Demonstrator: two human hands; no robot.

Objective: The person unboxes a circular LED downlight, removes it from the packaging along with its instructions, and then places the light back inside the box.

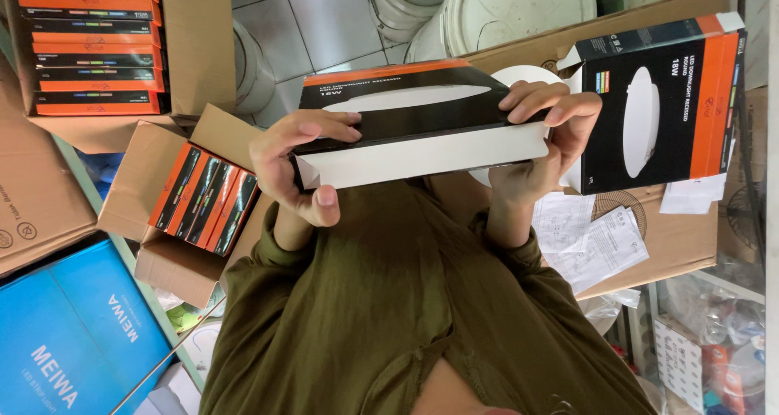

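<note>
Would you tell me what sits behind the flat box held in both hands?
A round white disc peeks out behind the black-and-orange box; most of it is covered, by the box and right hand.

— What's where around my hands?

— I hold a flat box [418,123] between both: left hand [296,167] at its left end, right hand [544,143] at its right end. Just right of it stands a second box [661,98], on a big carton [673,236] with paper sheets [596,240] lying on it.

— And left?

— An open carton [162,212] with packs standing in it; behind that, another carton [195,42] with stacked packs. Buckets [495,9] sit behind everything, on the floor.
</note>
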